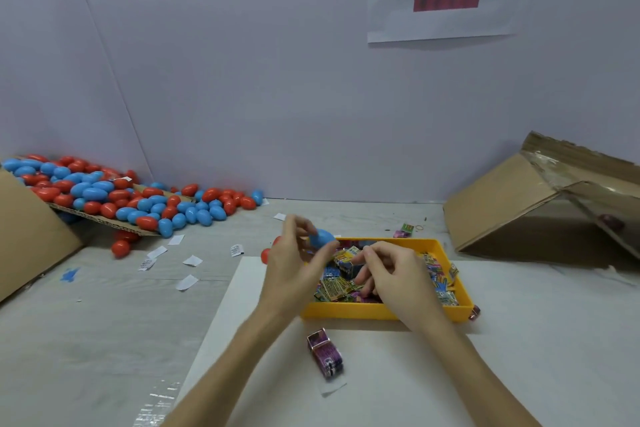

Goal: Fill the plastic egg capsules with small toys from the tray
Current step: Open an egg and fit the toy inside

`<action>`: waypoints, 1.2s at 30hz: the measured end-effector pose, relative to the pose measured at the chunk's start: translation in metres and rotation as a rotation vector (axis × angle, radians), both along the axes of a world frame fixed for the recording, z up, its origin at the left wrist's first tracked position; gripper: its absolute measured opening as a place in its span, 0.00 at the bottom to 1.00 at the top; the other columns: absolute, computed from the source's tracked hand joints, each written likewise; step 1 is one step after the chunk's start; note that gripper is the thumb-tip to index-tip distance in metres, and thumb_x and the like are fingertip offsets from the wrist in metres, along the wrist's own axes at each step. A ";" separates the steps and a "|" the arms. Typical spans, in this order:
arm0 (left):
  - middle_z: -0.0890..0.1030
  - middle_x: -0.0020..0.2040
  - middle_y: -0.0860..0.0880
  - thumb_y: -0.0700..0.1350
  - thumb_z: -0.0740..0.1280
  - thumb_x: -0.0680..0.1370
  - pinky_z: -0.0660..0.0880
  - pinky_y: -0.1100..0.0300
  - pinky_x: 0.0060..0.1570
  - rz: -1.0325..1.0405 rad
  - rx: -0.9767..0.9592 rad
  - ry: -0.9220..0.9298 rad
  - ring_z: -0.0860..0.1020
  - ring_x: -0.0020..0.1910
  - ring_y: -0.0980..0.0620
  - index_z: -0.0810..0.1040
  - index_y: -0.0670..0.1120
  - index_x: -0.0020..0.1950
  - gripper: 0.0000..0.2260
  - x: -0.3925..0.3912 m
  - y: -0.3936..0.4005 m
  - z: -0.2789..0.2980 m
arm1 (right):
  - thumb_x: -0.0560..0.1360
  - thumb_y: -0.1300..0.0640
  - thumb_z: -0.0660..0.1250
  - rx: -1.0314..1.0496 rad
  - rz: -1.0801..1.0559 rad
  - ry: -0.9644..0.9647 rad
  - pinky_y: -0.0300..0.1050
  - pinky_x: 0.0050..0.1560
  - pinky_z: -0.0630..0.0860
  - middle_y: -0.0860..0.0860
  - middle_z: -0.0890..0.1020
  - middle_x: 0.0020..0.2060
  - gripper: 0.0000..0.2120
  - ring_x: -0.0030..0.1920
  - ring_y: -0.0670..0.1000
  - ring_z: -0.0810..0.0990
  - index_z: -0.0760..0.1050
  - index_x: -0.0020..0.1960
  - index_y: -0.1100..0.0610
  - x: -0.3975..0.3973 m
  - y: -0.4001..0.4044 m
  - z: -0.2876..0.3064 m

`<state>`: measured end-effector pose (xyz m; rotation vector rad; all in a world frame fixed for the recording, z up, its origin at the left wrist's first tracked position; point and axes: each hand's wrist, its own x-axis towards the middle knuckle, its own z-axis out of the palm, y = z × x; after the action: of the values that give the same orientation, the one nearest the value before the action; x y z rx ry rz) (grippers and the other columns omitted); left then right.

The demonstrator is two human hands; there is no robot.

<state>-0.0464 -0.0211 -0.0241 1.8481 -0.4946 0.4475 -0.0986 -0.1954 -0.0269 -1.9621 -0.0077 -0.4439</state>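
My left hand (298, 267) holds a blue egg capsule (321, 238) between thumb and fingers, just above the far left corner of the yellow tray (377, 311). The tray holds several small wrapped toys (334, 284). My right hand (391, 274) reaches into the tray with curled fingers and pinches one wrapped toy (344, 262) close to the capsule. A purple wrapped toy car (325, 354) lies on the white sheet in front of the tray.
A heap of red and blue egg capsules (114, 198) spills from cardboard at the back left. Paper slips (187, 281) lie scattered on the table. A tipped cardboard box (540, 204) stands at the right. A red capsule (120, 248) lies apart from the heap.
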 end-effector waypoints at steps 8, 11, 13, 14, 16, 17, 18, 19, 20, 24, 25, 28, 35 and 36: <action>0.83 0.51 0.54 0.47 0.60 0.86 0.79 0.48 0.51 -0.159 0.078 0.035 0.83 0.47 0.51 0.71 0.53 0.70 0.12 -0.029 -0.005 -0.007 | 0.81 0.63 0.67 -0.237 0.038 -0.285 0.35 0.43 0.80 0.44 0.82 0.49 0.23 0.46 0.44 0.84 0.74 0.72 0.45 -0.005 0.006 -0.003; 0.83 0.51 0.55 0.45 0.59 0.87 0.80 0.50 0.51 -0.215 0.069 0.035 0.84 0.49 0.52 0.68 0.52 0.71 0.13 -0.034 -0.003 -0.005 | 0.78 0.62 0.72 -0.361 0.106 -0.380 0.33 0.45 0.79 0.43 0.77 0.55 0.28 0.49 0.45 0.81 0.71 0.75 0.46 -0.007 0.013 -0.001; 0.84 0.51 0.57 0.44 0.59 0.87 0.80 0.59 0.50 -0.236 0.021 0.046 0.84 0.51 0.57 0.67 0.52 0.71 0.13 -0.037 -0.002 -0.002 | 0.77 0.60 0.74 -0.387 0.103 -0.403 0.34 0.48 0.79 0.43 0.77 0.55 0.27 0.49 0.44 0.81 0.73 0.74 0.47 -0.009 0.017 0.001; 0.85 0.51 0.58 0.45 0.59 0.86 0.80 0.61 0.49 -0.235 -0.002 0.053 0.84 0.50 0.58 0.66 0.52 0.71 0.13 -0.038 -0.002 -0.001 | 0.77 0.60 0.74 -0.376 0.094 -0.411 0.35 0.50 0.79 0.43 0.78 0.55 0.25 0.49 0.43 0.81 0.74 0.72 0.49 -0.011 0.019 0.001; 0.86 0.47 0.56 0.50 0.59 0.86 0.80 0.58 0.48 -0.211 -0.033 0.065 0.85 0.46 0.55 0.67 0.54 0.70 0.12 -0.036 0.000 0.001 | 0.77 0.58 0.74 -0.292 0.064 -0.396 0.36 0.51 0.80 0.44 0.81 0.54 0.20 0.49 0.43 0.82 0.76 0.67 0.52 -0.013 0.022 0.003; 0.86 0.46 0.55 0.52 0.58 0.86 0.80 0.53 0.46 -0.180 -0.012 0.040 0.84 0.44 0.53 0.67 0.56 0.69 0.11 -0.034 0.002 0.001 | 0.77 0.56 0.74 -0.235 0.047 -0.377 0.35 0.51 0.80 0.45 0.82 0.52 0.18 0.49 0.43 0.83 0.76 0.65 0.53 -0.014 0.023 0.003; 0.85 0.47 0.55 0.51 0.57 0.87 0.79 0.52 0.46 -0.160 0.031 -0.004 0.83 0.44 0.51 0.68 0.58 0.69 0.11 -0.032 0.005 0.003 | 0.77 0.55 0.74 -0.194 0.028 -0.363 0.32 0.50 0.79 0.45 0.83 0.50 0.17 0.49 0.42 0.83 0.76 0.64 0.54 -0.014 0.023 0.004; 0.83 0.51 0.56 0.48 0.58 0.87 0.79 0.53 0.48 -0.177 0.085 -0.049 0.83 0.48 0.51 0.69 0.60 0.69 0.12 -0.031 0.008 0.004 | 0.78 0.54 0.73 -0.172 0.014 -0.352 0.30 0.50 0.78 0.44 0.84 0.49 0.16 0.50 0.41 0.83 0.76 0.64 0.54 -0.013 0.022 0.005; 0.81 0.56 0.57 0.43 0.60 0.86 0.79 0.57 0.51 -0.231 0.146 -0.087 0.81 0.55 0.51 0.70 0.61 0.70 0.16 -0.030 0.011 0.006 | 0.78 0.54 0.72 -0.151 0.016 -0.339 0.30 0.50 0.77 0.43 0.84 0.48 0.15 0.50 0.41 0.83 0.77 0.64 0.53 -0.013 0.022 0.005; 0.78 0.62 0.56 0.38 0.72 0.79 0.79 0.61 0.55 -0.344 0.202 -0.149 0.80 0.60 0.49 0.74 0.53 0.70 0.22 -0.029 0.015 0.003 | 0.79 0.48 0.69 -0.068 0.065 -0.244 0.35 0.48 0.80 0.39 0.85 0.46 0.13 0.49 0.41 0.84 0.81 0.62 0.50 -0.015 0.024 0.004; 0.79 0.60 0.55 0.39 0.73 0.78 0.79 0.61 0.55 -0.311 0.180 -0.153 0.81 0.57 0.50 0.75 0.50 0.68 0.20 -0.028 0.014 0.003 | 0.81 0.46 0.65 -0.066 0.072 -0.222 0.34 0.45 0.79 0.37 0.84 0.44 0.14 0.47 0.40 0.83 0.81 0.63 0.50 -0.015 0.025 0.004; 0.82 0.56 0.55 0.39 0.73 0.80 0.80 0.62 0.55 -0.175 0.130 -0.127 0.83 0.55 0.56 0.77 0.47 0.66 0.16 -0.025 0.015 0.003 | 0.85 0.46 0.56 -0.089 0.092 -0.200 0.33 0.42 0.75 0.38 0.82 0.42 0.18 0.44 0.41 0.82 0.80 0.64 0.50 -0.013 0.023 0.003; 0.86 0.56 0.46 0.46 0.57 0.87 0.82 0.56 0.55 -0.268 -0.379 0.373 0.86 0.52 0.46 0.78 0.45 0.65 0.13 -0.020 0.021 0.014 | 0.84 0.40 0.54 -0.690 0.221 0.006 0.42 0.57 0.73 0.42 0.86 0.54 0.24 0.57 0.42 0.75 0.86 0.57 0.50 -0.014 0.015 0.001; 0.86 0.55 0.45 0.47 0.57 0.87 0.81 0.56 0.57 -0.261 -0.429 0.416 0.86 0.51 0.47 0.79 0.45 0.64 0.14 -0.018 0.021 0.014 | 0.84 0.39 0.54 -0.715 0.213 0.028 0.43 0.55 0.74 0.44 0.86 0.51 0.25 0.54 0.44 0.77 0.86 0.55 0.51 -0.014 0.015 0.002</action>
<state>-0.0647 0.0001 -0.0097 1.3856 -0.3170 -0.0161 -0.1123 -0.1801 -0.0247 -2.6308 -0.4025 -0.2899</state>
